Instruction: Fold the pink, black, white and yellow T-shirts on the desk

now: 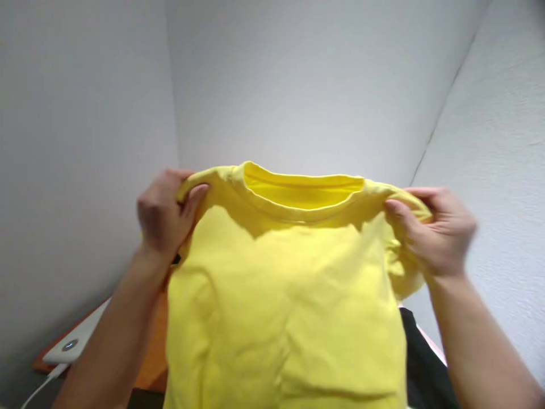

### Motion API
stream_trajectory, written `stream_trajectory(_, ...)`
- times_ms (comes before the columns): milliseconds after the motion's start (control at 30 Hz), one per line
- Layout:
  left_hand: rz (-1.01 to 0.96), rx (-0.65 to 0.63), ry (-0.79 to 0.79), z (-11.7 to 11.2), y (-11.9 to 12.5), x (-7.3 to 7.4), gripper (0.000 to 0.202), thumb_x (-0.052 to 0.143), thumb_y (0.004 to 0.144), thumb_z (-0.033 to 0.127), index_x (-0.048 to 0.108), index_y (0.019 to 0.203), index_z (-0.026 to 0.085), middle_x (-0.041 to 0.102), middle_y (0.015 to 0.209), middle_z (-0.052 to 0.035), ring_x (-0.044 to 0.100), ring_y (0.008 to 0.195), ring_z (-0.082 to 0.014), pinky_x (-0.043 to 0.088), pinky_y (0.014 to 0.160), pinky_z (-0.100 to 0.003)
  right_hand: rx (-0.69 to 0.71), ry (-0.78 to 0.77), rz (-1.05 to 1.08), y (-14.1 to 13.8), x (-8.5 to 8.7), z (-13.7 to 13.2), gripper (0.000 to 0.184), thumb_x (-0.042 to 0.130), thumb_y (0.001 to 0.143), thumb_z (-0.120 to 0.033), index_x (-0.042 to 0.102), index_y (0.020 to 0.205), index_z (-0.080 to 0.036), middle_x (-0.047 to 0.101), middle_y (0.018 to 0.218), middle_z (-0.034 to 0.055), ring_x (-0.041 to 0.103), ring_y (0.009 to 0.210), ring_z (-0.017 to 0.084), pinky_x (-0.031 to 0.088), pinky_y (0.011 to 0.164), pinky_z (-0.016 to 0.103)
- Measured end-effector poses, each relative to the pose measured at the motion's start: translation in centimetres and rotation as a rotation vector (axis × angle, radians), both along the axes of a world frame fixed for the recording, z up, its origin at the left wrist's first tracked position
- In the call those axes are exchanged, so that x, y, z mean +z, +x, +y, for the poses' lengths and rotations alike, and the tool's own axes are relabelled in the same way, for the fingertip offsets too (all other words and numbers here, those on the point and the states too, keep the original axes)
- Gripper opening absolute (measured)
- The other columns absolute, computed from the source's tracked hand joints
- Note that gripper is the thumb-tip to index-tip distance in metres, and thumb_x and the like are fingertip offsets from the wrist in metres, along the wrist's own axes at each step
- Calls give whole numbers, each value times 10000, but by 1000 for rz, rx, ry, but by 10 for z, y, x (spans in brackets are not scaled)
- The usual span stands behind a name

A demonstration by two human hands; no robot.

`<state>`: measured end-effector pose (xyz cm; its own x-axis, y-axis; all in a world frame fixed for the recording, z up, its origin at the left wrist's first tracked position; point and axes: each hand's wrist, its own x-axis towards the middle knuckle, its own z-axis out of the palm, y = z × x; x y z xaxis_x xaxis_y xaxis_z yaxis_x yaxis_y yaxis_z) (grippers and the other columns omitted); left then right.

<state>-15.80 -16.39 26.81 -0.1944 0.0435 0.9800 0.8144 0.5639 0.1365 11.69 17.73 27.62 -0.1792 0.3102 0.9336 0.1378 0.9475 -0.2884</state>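
Note:
A yellow T-shirt hangs stretched between my two hands, its round neckline at the top and its front toward me. My left hand pinches the cloth at the left shoulder, thumb on the near side. At the opposite shoulder, my right hand grips the fabric in the same way, with the sleeve drooping below it. Creases run across the lower front of the shirt. Its bottom hem lies outside the view.
White walls meet in a corner behind the shirt. At lower left, a white device with a plugged-in white cable rests on an orange-brown surface. Dark cloth shows at lower right, partly hidden by the shirt.

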Motion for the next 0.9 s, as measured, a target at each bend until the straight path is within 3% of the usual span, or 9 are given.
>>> stream_trajectory(100, -92, 7, -271, 57, -49, -3, 420, 428, 963, 457, 582, 1193, 141, 653, 1127, -121, 617, 1025, -248, 476, 892, -363, -22, 45, -321, -80, -18, 35, 392, 439, 952, -505, 574, 1185, -220, 651, 1062, 109, 610, 964, 245, 497, 874, 418)
stream_trajectory(167, -260, 21, -467, 86, -73, -29, 458, 417, 967, 375, 472, 1333, 106, 541, 1322, -186, 521, 1213, -292, 410, 1006, -422, -27, 32, -452, -121, -50, 56, 443, 450, 950, -440, 546, 1233, -113, 609, 1163, 182, 577, 1068, 275, 459, 942, 433)
stream_trajectory(300, -468, -39, -786, 113, -80, -126, 429, 477, 917, 304, 532, 1307, 132, 450, 1454, -177, 432, 1331, -287, 333, 1096, -428, 52, 41, -706, -160, -152, 60, 503, 500, 918, -423, 549, 1266, -63, 587, 1237, 216, 533, 1179, 306, 405, 1019, 427)
stream_trajectory(400, -636, -74, -962, 115, -71, -202, 473, 478, 909, 397, 549, 1317, 169, 418, 1498, -142, 398, 1373, -280, 314, 1114, -442, 118, 18, -1093, -163, -232, 45, 655, 397, 941, -548, 455, 1402, -87, 398, 1464, 223, 321, 1381, 350, 277, 1112, 476)
stream_trajectory(467, -755, -66, -1040, 113, -70, -240, 596, 468, 895, 500, 495, 1380, 155, 353, 1529, -156, 337, 1407, -324, 297, 1114, -506, 136, -77, -1307, -162, -273, 38, 789, 336, 906, -685, 353, 1486, -151, 230, 1563, 188, 152, 1442, 389, 188, 1132, 547)
stream_trajectory(533, -847, -48, -1088, 111, -75, -264, 712, 411, 896, 579, 402, 1449, 131, 273, 1553, -175, 266, 1432, -356, 273, 1111, -560, 120, -178, -1438, -163, -298, 38, 868, 270, 862, -780, 237, 1533, -231, 95, 1603, 142, 33, 1454, 405, 105, 1123, 617)
stream_trajectory(633, -901, -29, -1105, 113, -88, -273, 729, 297, 934, 584, 304, 1496, 119, 189, 1572, -177, 185, 1456, -351, 221, 1129, -577, 79, -246, -1477, -172, -311, 44, 861, 216, 848, -807, 138, 1544, -306, -14, 1614, 84, -57, 1457, 383, 18, 1106, 660)
stream_trajectory(767, -846, -43, -1076, 128, -88, -251, 604, 303, 970, 462, 383, 1442, 94, 303, 1537, -207, 239, 1440, -354, 176, 1143, -576, 116, -296, -1411, -198, -297, 59, 833, 309, 852, -786, 230, 1528, -305, 83, 1611, 83, 21, 1460, 381, 67, 1115, 642)
stream_trajectory(900, -730, -114, -1052, 140, -25, -225, 504, 344, 974, 366, 436, 1408, 128, 419, 1488, -181, 326, 1409, -324, 229, 1148, -529, 88, -309, -1305, -218, -272, 95, 698, 388, 929, -627, 327, 1494, -223, 330, 1536, 127, 245, 1428, 303, 222, 1135, 481)
